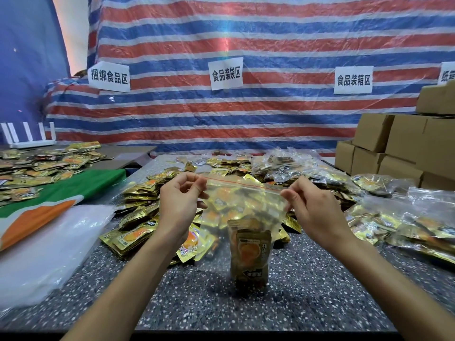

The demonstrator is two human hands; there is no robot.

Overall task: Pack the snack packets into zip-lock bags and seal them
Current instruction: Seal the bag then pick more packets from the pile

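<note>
Zip-lock bag (243, 205) held upright over counter (307, 299), snack packets (251, 252) in its bottom; zip strip (243, 184) runs sideways, left hand (179, 200) pinching its left end, right hand (312, 205) pinching right end

The bag (246, 203) spans the whole gap between the left fingers (197, 187) and the right fingers (291, 194). Nearer than the fingers, bare desk (307, 303) lies open on either side of the bag. Beyond them a packet heap (221, 166) bars the way. More packets (138, 217) crowd their left, and filled bags (398, 222) and boxes (394, 148) crowd their right.
</note>
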